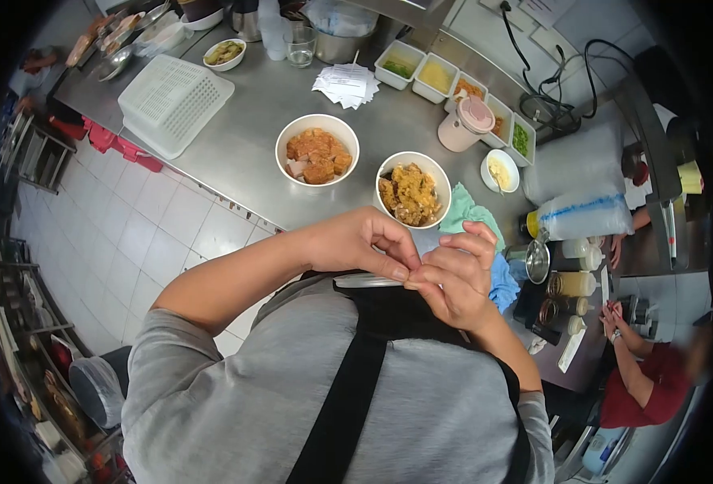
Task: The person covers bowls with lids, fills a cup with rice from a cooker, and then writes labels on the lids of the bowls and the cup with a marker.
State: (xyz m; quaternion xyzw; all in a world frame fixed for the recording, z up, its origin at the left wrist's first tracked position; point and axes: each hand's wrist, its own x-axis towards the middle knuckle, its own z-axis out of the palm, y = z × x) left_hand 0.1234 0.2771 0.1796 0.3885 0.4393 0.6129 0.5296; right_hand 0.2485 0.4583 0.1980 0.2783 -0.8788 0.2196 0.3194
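Close to the body, my left hand (364, 242) and my right hand (457, 274) meet at the fingertips. Both pinch near the end of a stack of clear round lids (369, 281), which is partly hidden by the left hand and the apron. Just beyond the hands stands a white bowl (447, 181) of brown food with yellow topping. Left of it is another white bowl (278, 149) holding orange-brown chunks. A green cloth (473, 211) and a blue cloth (502, 284) lie beside my right hand.
A white basket (171, 101) sits at the left of the steel counter (235, 173). Paper slips (347, 84), a pink-lidded container (465, 123) and topping tubs (435, 78) stand at the back. At right, a person in a red shirt (653, 383) stands by a counter with bottles.
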